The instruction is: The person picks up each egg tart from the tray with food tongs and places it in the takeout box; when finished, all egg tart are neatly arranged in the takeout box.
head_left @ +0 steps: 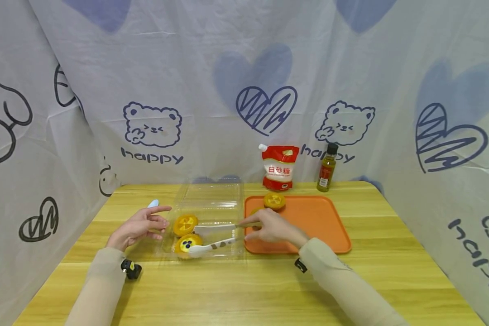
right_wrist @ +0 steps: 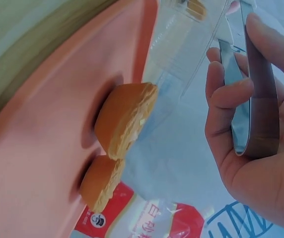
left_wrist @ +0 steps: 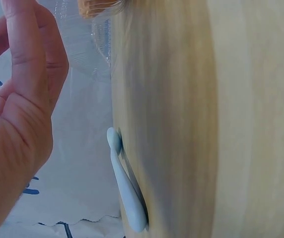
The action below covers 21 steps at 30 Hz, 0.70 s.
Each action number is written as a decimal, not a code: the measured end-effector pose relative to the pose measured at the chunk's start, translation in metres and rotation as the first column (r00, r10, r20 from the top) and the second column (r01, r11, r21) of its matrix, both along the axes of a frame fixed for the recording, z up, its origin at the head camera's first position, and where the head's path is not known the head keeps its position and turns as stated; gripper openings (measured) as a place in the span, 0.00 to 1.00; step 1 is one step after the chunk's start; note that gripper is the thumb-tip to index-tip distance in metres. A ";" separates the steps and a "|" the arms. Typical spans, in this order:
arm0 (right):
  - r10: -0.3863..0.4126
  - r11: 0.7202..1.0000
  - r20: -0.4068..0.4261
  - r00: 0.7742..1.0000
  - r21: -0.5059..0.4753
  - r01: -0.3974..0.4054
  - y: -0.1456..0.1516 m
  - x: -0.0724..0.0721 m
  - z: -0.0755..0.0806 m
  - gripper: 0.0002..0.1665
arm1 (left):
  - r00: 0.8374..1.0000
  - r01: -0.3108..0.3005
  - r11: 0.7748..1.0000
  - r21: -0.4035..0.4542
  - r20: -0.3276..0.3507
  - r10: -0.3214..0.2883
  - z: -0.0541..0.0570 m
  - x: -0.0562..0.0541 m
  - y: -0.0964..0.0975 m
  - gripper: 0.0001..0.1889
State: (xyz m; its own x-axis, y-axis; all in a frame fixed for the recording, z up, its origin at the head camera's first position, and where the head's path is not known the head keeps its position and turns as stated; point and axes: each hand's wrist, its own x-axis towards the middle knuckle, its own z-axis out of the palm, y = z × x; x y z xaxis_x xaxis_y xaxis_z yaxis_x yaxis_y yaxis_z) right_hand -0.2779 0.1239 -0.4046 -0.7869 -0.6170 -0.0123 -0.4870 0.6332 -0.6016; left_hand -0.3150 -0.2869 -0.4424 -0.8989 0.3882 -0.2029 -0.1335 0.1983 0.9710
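Observation:
My right hand (head_left: 269,225) grips metal tongs (right_wrist: 261,114) with white ends, reaching left over a clear plastic box (head_left: 236,208). The two arms of the tongs stand apart. One white end overlaps a tart with dark berries (head_left: 183,245) in the box; the other is beside a tart with a yellow segmented top (head_left: 185,224). My left hand (head_left: 140,226) hovers at the box's left side, holding nothing, fingers loosely extended. Two more tarts sit on the orange tray (head_left: 309,222): one at the back edge (head_left: 275,201), the other partly hidden behind my right hand.
A light blue, spoon-like utensil (left_wrist: 124,183) lies on the wooden table (head_left: 212,294) behind my left hand. Behind the tray stand a red and white sugar pouch (head_left: 280,168) and a bottle with a black cap (head_left: 327,170). A printed curtain (head_left: 212,149) hangs around the table.

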 end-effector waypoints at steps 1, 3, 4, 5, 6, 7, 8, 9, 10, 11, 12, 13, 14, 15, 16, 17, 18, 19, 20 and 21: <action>0.000 1.000 0.005 1.000 0.004 0.000 0.001 0.000 0.000 0.22 | 1.000 0.001 1.000 -0.002 0.000 -0.001 0.000 0.000 0.000 0.37; 0.000 1.000 0.016 1.000 0.007 0.000 0.004 -0.001 0.001 0.23 | 1.000 0.004 1.000 -0.007 -0.003 -0.004 0.000 0.000 0.000 0.37; 0.001 1.000 0.018 1.000 0.007 -0.001 0.006 -0.001 0.001 0.23 | 1.000 -0.001 1.000 -0.009 -0.001 0.001 0.000 0.000 0.001 0.37; 0.001 1.000 0.024 1.000 0.002 -0.001 0.007 -0.001 0.002 0.23 | 1.000 0.000 1.000 -0.011 -0.002 0.000 0.000 0.000 0.001 0.37; 0.002 1.000 0.026 1.000 0.000 -0.002 0.009 -0.002 0.002 0.23 | 1.000 -0.002 1.000 -0.012 -0.002 0.002 0.000 0.000 0.001 0.37; 0.002 1.000 0.026 1.000 -0.002 -0.002 0.010 -0.002 0.002 0.23 | 1.000 -0.001 1.000 -0.012 -0.005 0.001 0.000 0.000 0.000 0.37; 0.001 1.000 0.031 1.000 -0.007 -0.001 0.011 -0.002 0.003 0.23 | 1.000 -0.006 1.000 -0.013 -0.005 0.006 0.000 0.000 0.000 0.37; -0.001 1.000 0.031 1.000 -0.006 0.001 0.013 -0.002 0.003 0.24 | 1.000 -0.006 1.000 -0.014 -0.005 0.006 0.000 0.000 0.000 0.37; -0.003 1.000 0.029 1.000 -0.010 0.003 0.014 -0.002 0.002 0.24 | 1.000 -0.008 1.000 -0.015 -0.005 0.008 0.000 0.000 0.000 0.36; -0.006 1.000 0.026 1.000 -0.017 0.006 0.016 -0.002 0.002 0.24 | 1.000 -0.004 1.000 -0.016 -0.008 0.004 0.000 0.000 0.000 0.37; -0.007 1.000 0.016 1.000 -0.020 0.007 0.018 -0.002 0.001 0.23 | 1.000 -0.009 1.000 -0.016 -0.005 0.009 0.000 0.000 0.000 0.36; -0.009 1.000 0.013 1.000 -0.023 0.009 0.019 -0.002 0.000 0.23 | 1.000 -0.011 1.000 -0.017 -0.002 0.011 0.000 0.000 0.000 0.36; -0.013 1.000 0.007 1.000 -0.026 0.013 0.021 -0.002 -0.001 0.23 | 1.000 -0.015 1.000 -0.017 0.001 0.015 0.000 0.000 0.000 0.36; -0.020 0.999 0.004 1.000 -0.029 0.020 0.023 -0.003 -0.003 0.23 | 1.000 -0.010 1.000 -0.018 0.001 0.010 0.000 0.000 0.000 0.37; -0.029 0.999 0.006 1.000 -0.037 0.030 0.024 -0.003 -0.004 0.23 | 1.000 -0.010 1.000 -0.018 0.003 0.010 0.000 0.000 0.000 0.37; -0.040 0.998 0.013 0.999 -0.045 0.041 0.026 -0.003 -0.005 0.23 | 1.000 -0.011 1.000 -0.017 0.004 0.012 0.000 0.000 0.000 0.37; -0.053 0.997 0.015 0.998 -0.050 0.054 0.027 -0.003 -0.006 0.23 | 1.000 -0.016 1.000 -0.017 0.007 0.016 0.000 -0.001 0.001 0.37; -0.069 0.996 0.018 0.997 -0.052 0.070 0.029 -0.003 -0.007 0.24 | 1.000 -0.015 1.000 -0.017 0.006 0.015 0.000 0.000 0.001 0.37; -0.083 0.995 0.019 0.996 -0.059 0.084 0.031 -0.003 -0.007 0.24 | 1.000 -0.008 1.000 -0.019 0.001 0.008 0.000 -0.001 0.000 0.37; -0.099 0.993 0.024 0.995 -0.068 0.101 0.033 -0.003 -0.008 0.24 | 1.000 -0.002 1.000 -0.021 -0.004 0.002 0.000 0.000 0.000 0.37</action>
State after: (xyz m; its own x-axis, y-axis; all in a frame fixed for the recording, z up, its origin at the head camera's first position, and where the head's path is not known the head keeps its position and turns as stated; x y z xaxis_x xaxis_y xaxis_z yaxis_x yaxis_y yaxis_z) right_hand -0.2805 0.1565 -0.4126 -0.8446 -0.5353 0.0107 -0.4106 0.6349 -0.6544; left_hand -0.3155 -0.2867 -0.4419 -0.9005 0.3821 -0.2074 -0.1302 0.2181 0.9672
